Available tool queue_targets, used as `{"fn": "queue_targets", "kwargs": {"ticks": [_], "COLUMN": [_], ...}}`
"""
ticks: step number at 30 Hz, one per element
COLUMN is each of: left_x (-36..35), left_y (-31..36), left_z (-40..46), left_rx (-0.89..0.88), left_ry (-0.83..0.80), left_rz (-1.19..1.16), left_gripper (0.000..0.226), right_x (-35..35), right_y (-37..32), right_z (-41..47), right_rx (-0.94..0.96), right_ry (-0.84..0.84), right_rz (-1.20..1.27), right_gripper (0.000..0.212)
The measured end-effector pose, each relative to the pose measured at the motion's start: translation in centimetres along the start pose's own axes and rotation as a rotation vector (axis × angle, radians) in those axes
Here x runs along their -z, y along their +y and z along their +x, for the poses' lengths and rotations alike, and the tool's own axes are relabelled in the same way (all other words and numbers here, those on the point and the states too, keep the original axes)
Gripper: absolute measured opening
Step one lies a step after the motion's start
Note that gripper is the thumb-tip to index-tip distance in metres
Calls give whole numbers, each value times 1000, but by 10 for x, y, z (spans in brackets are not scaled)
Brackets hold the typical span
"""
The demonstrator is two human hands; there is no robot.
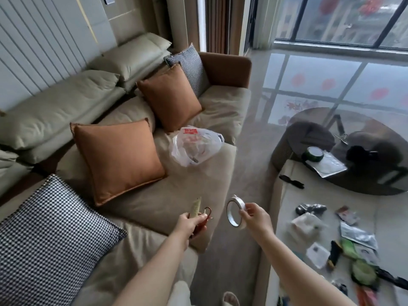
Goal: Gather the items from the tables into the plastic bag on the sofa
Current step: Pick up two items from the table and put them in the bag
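Note:
A clear plastic bag (195, 145) with red print lies on the beige sofa seat (167, 195), beyond both hands. My left hand (191, 224) grips a pale tube (196, 207) together with a red carabiner-like clip (207, 212) over the sofa's front edge. My right hand (256, 217) pinches a roll of white tape (235, 209), held upright in the gap between sofa and table. Several more items lie scattered on the pale low table (293, 195) at the right, among them a black comb (291, 181) and a green pouch (363, 272).
A dark round glass table (364, 186) carries a green tape roll (313, 153) and a clear packet (329, 165). Orange cushions (119, 160) and checked cushions (50, 239) sit on the sofa. Glossy floor runs between sofa and tables, and my slippered foot (230, 299) shows at the bottom.

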State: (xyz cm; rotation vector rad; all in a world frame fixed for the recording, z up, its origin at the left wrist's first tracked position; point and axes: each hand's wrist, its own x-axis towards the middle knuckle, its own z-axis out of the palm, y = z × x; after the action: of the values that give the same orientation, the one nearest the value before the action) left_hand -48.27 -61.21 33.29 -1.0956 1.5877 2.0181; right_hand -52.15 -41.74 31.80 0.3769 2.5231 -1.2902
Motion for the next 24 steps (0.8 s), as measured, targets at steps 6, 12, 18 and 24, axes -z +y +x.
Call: {"fn": "queue_targets", "kwargs": {"ticks": [6, 12, 18, 24], "left_x": [-28, -51, -73, -94], "left_y": [31, 77, 135, 171], "left_z": [36, 93, 147, 189], "left_rx": [27, 7, -17, 18], "left_ry": [51, 61, 1, 24], "left_rz": [6, 82, 141, 120], "left_gripper": [12, 13, 14, 18], "right_x": [8, 17, 29, 31], "right_y": [-9, -31, -68, -87], "right_z": [50, 108, 173, 224], "right_rx": [-21, -25, -31, -84], "right_ry": [-8, 19, 54, 66], "right_rz": [12, -6, -7, 47], "right_gripper": [19, 21, 18, 18]}}
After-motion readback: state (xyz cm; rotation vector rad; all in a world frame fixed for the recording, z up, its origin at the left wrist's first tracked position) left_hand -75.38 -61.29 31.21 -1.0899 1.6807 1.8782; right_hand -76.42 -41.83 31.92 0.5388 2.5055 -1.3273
